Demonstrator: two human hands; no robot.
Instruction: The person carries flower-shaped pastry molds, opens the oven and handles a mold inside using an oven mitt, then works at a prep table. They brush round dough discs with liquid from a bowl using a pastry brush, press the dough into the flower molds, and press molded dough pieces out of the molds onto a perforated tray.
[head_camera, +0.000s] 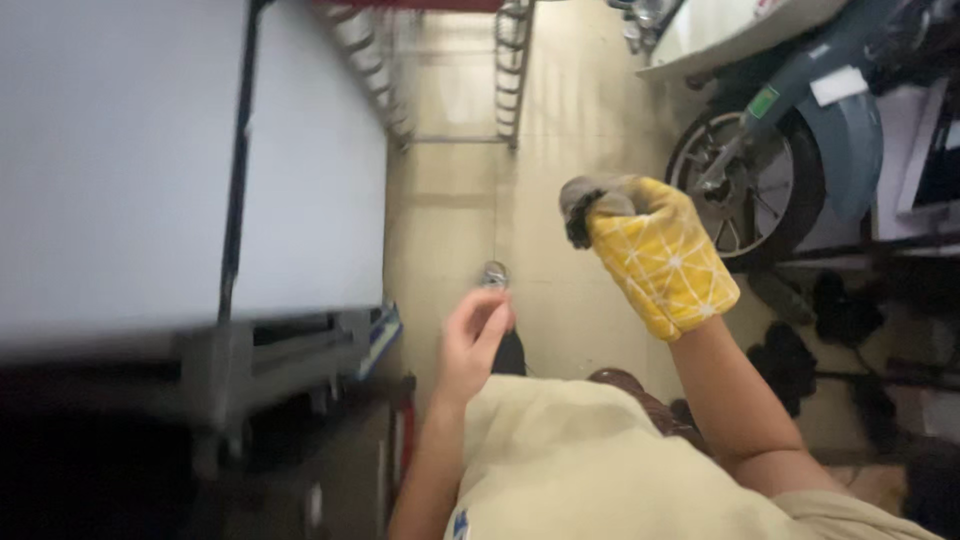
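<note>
My left hand (472, 335) is up in front of my chest, bare, fingers curled in loosely toward the thumb, and pinched right at the fingertips is a small round metal piece (494, 273), shiny and greyish; it's blurred, so I can't say just what it is, only that it sits at the very top of my grip, poking out above the fingers. Over to the right, my right hand (655, 250) is raised higher, buried in a yellow oven mitt (665, 262) with a white line pattern, its tip grubby and darkened; the mitt is closed over itself, and whether it's got anything inside I can't tell. The two hands are near each other but apart, pale tiled floor (560, 120) showing between them. Below them, my cream shirt (580, 470) fills the bottom of the view. Off to the left, a big grey flat-topped unit (150, 160) with a dark edge runs alongside me. Far ahead, a metal rack (510, 70) stands on the floor. Top right, a scooter's front wheel (745, 185) and grey-blue mudguard (845, 140), parked well clear of the mitt.
</note>
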